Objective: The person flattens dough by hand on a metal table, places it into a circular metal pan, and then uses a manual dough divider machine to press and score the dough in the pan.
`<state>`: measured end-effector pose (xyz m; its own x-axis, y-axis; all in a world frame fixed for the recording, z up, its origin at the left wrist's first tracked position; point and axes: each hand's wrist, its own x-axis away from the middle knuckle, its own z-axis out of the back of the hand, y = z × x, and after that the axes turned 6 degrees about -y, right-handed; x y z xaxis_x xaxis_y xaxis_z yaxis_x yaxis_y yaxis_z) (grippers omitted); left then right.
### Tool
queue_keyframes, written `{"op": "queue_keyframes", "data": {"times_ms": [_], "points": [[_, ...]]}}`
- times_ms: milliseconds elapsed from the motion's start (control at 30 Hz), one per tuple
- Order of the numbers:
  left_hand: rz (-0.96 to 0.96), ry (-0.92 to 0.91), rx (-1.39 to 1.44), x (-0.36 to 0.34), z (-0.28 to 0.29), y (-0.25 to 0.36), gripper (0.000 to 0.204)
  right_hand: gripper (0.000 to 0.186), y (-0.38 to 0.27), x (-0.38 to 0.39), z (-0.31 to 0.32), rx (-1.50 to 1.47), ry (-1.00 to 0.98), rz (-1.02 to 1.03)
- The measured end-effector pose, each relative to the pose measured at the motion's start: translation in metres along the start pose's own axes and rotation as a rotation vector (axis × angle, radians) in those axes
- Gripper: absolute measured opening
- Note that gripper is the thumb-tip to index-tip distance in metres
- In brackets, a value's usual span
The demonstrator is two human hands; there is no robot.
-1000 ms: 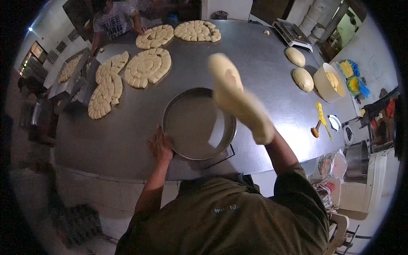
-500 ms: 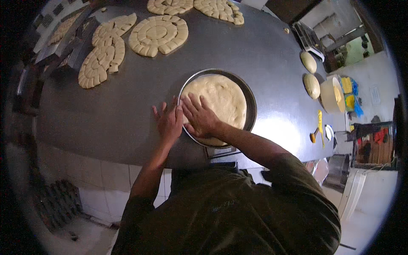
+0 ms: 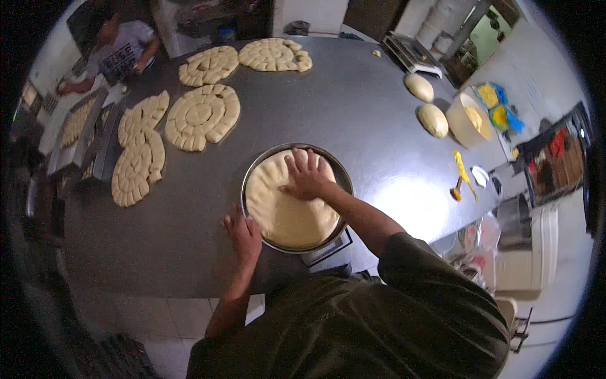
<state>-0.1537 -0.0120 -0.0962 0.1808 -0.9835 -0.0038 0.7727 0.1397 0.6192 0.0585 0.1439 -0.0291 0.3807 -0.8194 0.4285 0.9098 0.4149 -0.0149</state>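
Observation:
A round metal pan [image 3: 349, 184] stands near the table's front edge, with a broad, flattened sheet of pale dough [image 3: 287, 218] in it. My right hand [image 3: 309, 177] lies on the far part of this dough, fingers spread and palm down. Small dents show in the dough around it. Against the outside of the pan's left rim rests my left hand [image 3: 245, 235], its thumb by the rim and its fingers apart. Part of the dough lies under my right hand and forearm.
Scored dough rounds [image 3: 202, 117] lie at the far left of the dark table [image 3: 189, 246]. On the right are two dough balls [image 3: 433, 120], a white tub [image 3: 464, 120], a brush [image 3: 456, 192] and a scale [image 3: 413, 55]. A person [image 3: 123, 47] is at the far left.
My right hand has moved from the dough's left edge to its far middle. The dough looks smoother and flatter. My left hand stays by the rim, and the view has tilted farther out.

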Motion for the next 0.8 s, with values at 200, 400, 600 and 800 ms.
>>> {"op": "queue_keyframes", "data": {"times_ms": [200, 400, 600, 800], "points": [[-0.434, -0.060, -0.338, -0.039, 0.047, 0.072, 0.089, 0.079, 0.027, -0.038, 0.030, -0.738, 0.032, 0.169], [-0.482, -0.576, -0.696, -0.065, 0.008, 0.084, 0.120, 0.068, 0.055, 0.039, -0.045, -0.290, 0.424, 0.107], [-0.471, -0.541, -0.682, -0.034, -0.009, 0.115, 0.140, 0.084, 0.057, 0.032, -0.020, -0.923, 0.547, -0.196], [-0.489, -0.716, -0.605, -0.026, -0.010, 0.132, 0.146, 0.087, 0.113, 0.066, -0.026, -0.607, 0.024, -0.131]]}}
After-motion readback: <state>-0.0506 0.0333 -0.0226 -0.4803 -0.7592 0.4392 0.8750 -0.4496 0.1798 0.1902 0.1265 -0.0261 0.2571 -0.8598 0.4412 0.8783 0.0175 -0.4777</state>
